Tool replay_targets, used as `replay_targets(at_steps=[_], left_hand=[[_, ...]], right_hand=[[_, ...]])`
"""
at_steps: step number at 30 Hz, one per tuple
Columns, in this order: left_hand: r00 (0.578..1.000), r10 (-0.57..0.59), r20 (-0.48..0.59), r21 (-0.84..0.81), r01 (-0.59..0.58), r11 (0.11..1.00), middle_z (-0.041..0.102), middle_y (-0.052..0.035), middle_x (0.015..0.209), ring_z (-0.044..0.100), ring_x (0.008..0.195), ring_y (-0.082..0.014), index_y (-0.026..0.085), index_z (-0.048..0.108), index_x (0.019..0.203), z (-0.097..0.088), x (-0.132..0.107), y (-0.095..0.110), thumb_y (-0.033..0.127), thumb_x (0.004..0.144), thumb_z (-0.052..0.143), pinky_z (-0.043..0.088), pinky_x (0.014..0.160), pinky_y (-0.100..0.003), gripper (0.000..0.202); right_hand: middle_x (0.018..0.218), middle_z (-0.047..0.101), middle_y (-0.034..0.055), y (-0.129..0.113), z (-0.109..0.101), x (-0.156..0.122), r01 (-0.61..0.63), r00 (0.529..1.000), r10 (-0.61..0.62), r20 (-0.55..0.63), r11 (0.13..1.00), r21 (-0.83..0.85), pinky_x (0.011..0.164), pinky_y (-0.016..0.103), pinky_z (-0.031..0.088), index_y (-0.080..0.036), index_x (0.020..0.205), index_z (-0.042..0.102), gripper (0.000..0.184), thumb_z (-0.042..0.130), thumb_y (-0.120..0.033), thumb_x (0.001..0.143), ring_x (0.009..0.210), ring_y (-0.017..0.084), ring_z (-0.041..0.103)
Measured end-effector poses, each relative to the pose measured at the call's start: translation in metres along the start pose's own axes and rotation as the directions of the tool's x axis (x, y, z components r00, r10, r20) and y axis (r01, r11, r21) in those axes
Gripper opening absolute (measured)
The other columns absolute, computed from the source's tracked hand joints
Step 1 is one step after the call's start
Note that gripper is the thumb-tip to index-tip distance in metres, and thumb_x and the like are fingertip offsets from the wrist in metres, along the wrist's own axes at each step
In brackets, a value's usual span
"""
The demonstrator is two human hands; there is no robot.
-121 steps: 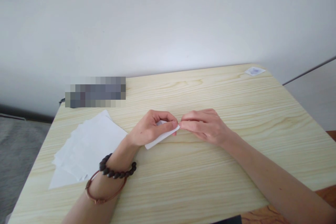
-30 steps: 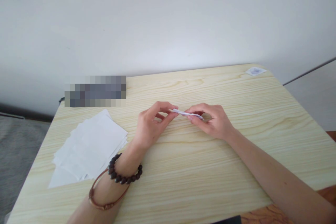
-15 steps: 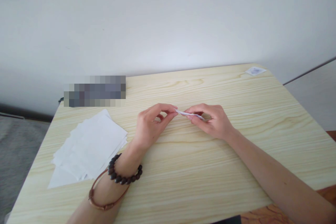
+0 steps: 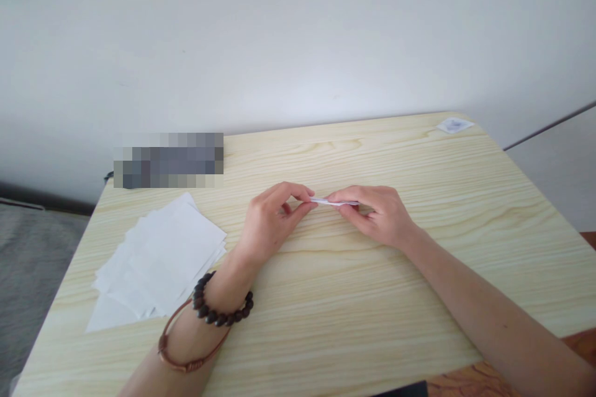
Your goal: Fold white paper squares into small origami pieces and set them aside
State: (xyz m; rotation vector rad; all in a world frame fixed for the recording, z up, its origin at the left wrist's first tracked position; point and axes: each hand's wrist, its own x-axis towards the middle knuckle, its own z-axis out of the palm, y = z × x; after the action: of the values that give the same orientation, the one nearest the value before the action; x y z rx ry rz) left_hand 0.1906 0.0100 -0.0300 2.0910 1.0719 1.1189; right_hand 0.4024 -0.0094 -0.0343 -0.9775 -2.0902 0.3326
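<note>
A small folded white paper point(image 4: 322, 201) is stretched between my two hands, seen nearly edge-on as a thin strip. My left hand point(image 4: 277, 214) pinches its left end between thumb and fingertips. On the other side, my right hand point(image 4: 375, 214) grips the right end, thumb below and fingers on top, covering part of it. Both hands are just over the middle of the wooden table. To the left of my left forearm lies a spread stack of white paper sheets point(image 4: 162, 254).
The pale wood-grain table point(image 4: 335, 298) backs onto a white wall point(image 4: 298, 37). A blurred-out dark object point(image 4: 172, 161) sits at the back left. In the far right corner lies a small folded paper point(image 4: 455, 125). A dark edge shows at the bottom.
The folded paper has levelled out and looks flatter and more edge-on. My right fingers have shifted slightly over it; both hands stay in nearly the same place.
</note>
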Motion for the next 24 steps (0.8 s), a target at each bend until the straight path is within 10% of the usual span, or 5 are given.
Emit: replay_targets(at_steps=[24], left_hand=[[0.999,0.016,0.027,0.063,-0.018,0.998,0.073,-0.0024,0.085,0.066,0.072,-0.0118,0.016,0.066,0.084,-0.0002,-0.0014,-0.0027,0.019,0.086,0.062,0.052,0.062,-0.021,0.005]], right_hand=[[0.086,0.076,0.0014,0.0016,0.0001,-0.0010,0.015,1.000,-0.015,0.000,0.999,-0.034,0.059,0.019,0.048,-0.020,0.097,0.067,0.015,0.056,-0.014,0.088,0.064,0.010,0.067]])
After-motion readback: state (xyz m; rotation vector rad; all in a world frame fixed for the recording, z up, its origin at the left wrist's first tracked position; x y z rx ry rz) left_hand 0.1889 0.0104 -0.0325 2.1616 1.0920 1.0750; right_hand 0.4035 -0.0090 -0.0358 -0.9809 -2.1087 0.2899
